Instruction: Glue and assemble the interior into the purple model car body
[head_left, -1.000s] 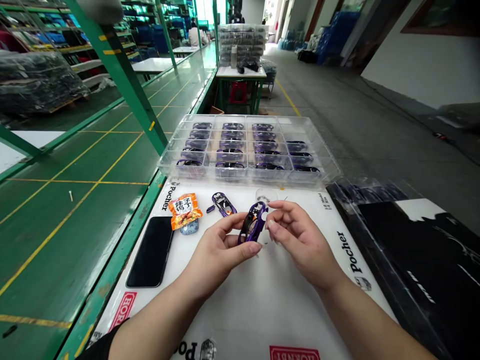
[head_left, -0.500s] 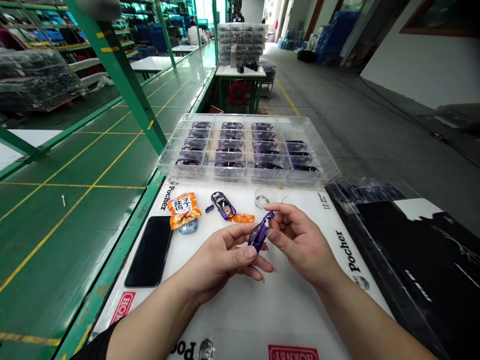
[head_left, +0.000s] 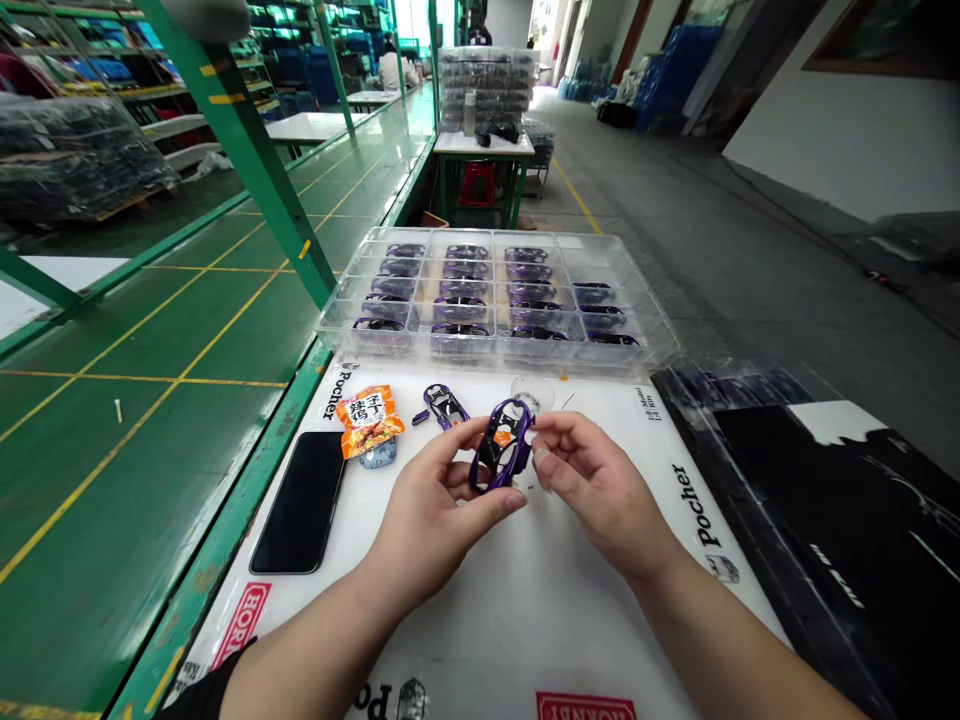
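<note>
Between both hands, above the white mat, is a purple toy car body shell [head_left: 516,462], tilted so that its dark inner side and window openings show. My left hand [head_left: 435,515] grips its left side and lower end between thumb and fingers. The fingertips of my right hand [head_left: 604,485] are pinched at the shell's right edge; whether they also hold a small part cannot be made out. Just behind my left fingers lies another purple car body [head_left: 444,402] with a small purple piece [head_left: 420,417] beside it. A clear round dish [head_left: 538,390] stands behind the held shell, partly hidden.
A clear divided tray [head_left: 491,350] with several purple car bodies stands at the back of the mat. On the left are a black phone [head_left: 298,500], an orange snack packet [head_left: 367,420] and a blue patterned item [head_left: 379,455]. Black material [head_left: 832,490] lies to the right.
The shell has turned from edge-on to showing its open inner side, and sits slightly further left. My left fingers have shifted around it; my right hand stays at its right edge.
</note>
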